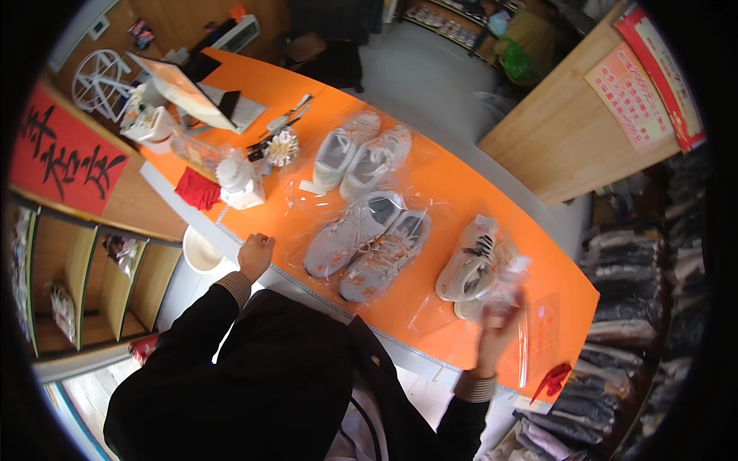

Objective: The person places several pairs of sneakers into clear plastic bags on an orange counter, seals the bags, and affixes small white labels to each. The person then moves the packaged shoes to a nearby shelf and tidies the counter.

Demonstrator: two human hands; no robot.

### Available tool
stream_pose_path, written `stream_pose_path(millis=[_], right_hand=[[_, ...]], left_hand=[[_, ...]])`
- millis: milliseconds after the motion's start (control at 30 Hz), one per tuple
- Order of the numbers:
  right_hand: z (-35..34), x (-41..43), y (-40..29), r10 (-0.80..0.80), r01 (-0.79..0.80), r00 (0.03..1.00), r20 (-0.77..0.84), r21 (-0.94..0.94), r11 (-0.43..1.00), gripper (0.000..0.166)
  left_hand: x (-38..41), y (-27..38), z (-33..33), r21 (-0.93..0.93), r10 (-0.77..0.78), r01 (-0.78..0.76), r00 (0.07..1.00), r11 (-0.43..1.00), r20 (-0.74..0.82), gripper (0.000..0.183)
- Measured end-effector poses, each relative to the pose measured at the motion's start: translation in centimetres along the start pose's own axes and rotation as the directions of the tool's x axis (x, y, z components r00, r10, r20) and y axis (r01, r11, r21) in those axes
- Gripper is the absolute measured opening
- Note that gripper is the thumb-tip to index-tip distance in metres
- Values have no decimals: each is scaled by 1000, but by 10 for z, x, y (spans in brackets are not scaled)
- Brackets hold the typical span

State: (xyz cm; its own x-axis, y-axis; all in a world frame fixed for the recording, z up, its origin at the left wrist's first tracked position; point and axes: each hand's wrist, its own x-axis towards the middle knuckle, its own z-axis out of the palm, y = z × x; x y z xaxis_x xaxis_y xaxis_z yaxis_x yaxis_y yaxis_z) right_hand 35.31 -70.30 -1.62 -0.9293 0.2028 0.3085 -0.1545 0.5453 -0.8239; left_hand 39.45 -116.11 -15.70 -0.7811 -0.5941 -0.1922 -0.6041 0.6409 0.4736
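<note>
Three pairs of sneakers in clear plastic lie on the orange counter (pixel 429 322). White sneakers (pixel 363 152) are at the far side, and grey sneakers with orange marks (pixel 369 248) are in the middle. White sneakers with black laces (pixel 470 265) lie at the right, one partly over the other. My right hand (pixel 500 325), blurred, is at their right side with its fingers at crumpled clear plastic (pixel 510 276); whether it grips the plastic is unclear. My left hand (pixel 256 253) hovers at the counter's near edge, left of the grey pair, fingers curled and nothing seen in it.
A white dispenser bottle (pixel 233 173), a red cloth (pixel 198 190), a cup of cotton swabs (pixel 281 147) and a monitor (pixel 184 92) stand at the left. A red ribbon (pixel 552 380) lies at the right end. Bagged clothes (pixel 622 276) fill racks at the right. A person (pixel 527 34) is far off.
</note>
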Motion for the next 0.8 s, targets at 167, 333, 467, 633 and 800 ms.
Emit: stream_pose_path(millis=[167,333,467,633,800], right_hand=[[90,-78,-8,239,-237,938,251,-40,971,65],[124,-119,34,274,-229,954,124,-290,929,64],[133,-119,36,178,-99,978,112,-501,860,56],[127,-94,1,100,-84,995,21,-382,920,42],[108,-93,7,171,-253,956,-237,-379,890,48]], left_hand=[[50,-31,35,-34,196,-194,978,980,65,31],[51,17,-4,3,381,-386,913,923,146,44],[58,55,-1,-368,494,-367,794,854,354,57],[43,78,43,-521,728,-517,566,679,387,93],[23,109,47,-334,500,-374,692,865,521,108]])
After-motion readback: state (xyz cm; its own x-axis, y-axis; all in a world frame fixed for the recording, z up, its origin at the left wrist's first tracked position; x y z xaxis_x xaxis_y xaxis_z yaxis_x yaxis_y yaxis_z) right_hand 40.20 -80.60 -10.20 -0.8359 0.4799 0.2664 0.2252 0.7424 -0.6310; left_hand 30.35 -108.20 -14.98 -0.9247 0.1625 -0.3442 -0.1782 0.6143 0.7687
